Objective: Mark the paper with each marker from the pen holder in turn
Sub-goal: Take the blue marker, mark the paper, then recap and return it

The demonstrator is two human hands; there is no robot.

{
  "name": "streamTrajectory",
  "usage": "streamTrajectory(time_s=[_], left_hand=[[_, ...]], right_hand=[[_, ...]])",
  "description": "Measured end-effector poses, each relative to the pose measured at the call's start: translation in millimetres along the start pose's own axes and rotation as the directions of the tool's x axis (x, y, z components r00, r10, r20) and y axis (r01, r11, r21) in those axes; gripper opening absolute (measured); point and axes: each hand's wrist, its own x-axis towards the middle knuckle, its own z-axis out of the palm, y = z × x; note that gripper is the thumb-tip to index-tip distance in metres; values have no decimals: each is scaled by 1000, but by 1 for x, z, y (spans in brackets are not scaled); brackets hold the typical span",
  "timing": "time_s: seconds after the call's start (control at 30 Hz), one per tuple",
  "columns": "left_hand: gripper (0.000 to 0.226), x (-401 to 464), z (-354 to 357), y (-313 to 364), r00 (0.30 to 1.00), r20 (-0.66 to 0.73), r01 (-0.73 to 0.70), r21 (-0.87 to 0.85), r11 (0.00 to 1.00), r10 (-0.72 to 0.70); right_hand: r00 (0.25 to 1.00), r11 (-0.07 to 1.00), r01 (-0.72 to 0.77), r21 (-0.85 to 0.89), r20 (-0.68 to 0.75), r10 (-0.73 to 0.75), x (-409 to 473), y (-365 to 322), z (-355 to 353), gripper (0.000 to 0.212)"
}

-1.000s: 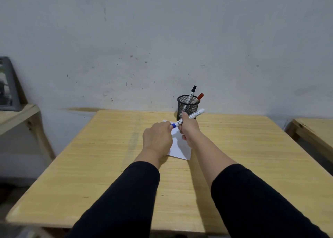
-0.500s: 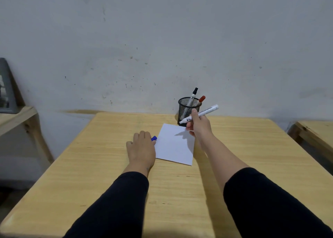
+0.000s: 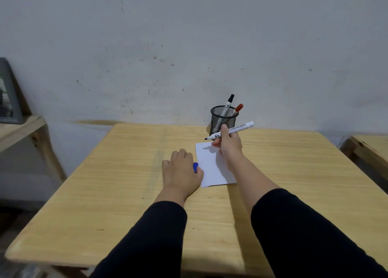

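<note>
A white sheet of paper point(image 3: 212, 168) lies on the wooden table point(image 3: 126, 183). My right hand point(image 3: 230, 145) grips an uncapped white marker point(image 3: 237, 129) above the paper's far end, its dark tip pointing left. My left hand point(image 3: 180, 172) rests on the table at the paper's left edge, fingers closed over the blue cap point(image 3: 195, 167). Behind the paper stands a black mesh pen holder point(image 3: 223, 120) with a black-capped marker point(image 3: 228, 104) and a red-capped marker point(image 3: 237, 109) in it.
The table stands against a grey wall point(image 3: 189, 46). A second wooden table point(image 3: 369, 149) is at the right edge. On the left, a wooden shelf point(image 3: 19, 128) carries a dark framed object point(image 3: 8, 92).
My hands pulled apart and the blue cap came off the marker. My left hand went down to the table with the cap; my right hand lifted the marker over the paper's far end.
</note>
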Motion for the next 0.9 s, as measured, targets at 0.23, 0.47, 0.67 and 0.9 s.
streamTrajectory(time_s=[0.23, 0.47, 0.67, 0.9], left_hand=[[31, 11, 4, -12, 999, 37, -14, -61, 998, 17], [52, 20, 16, -20, 971, 192, -121, -129, 984, 145], [58, 20, 18, -21, 973, 176, -129, -116, 985, 148], [61, 19, 18, -20, 977, 173, -106, -126, 986, 127]], right_hand=[[999, 999, -2, 47, -42, 4, 2, 18, 1, 31], [987, 987, 155, -34, -27, -156, 4, 11, 8, 17], [973, 961, 229, -157, 66, -221, 17, 13, 22, 23], [948, 874, 316, -369, 79, -309, 16, 25, 26, 23]])
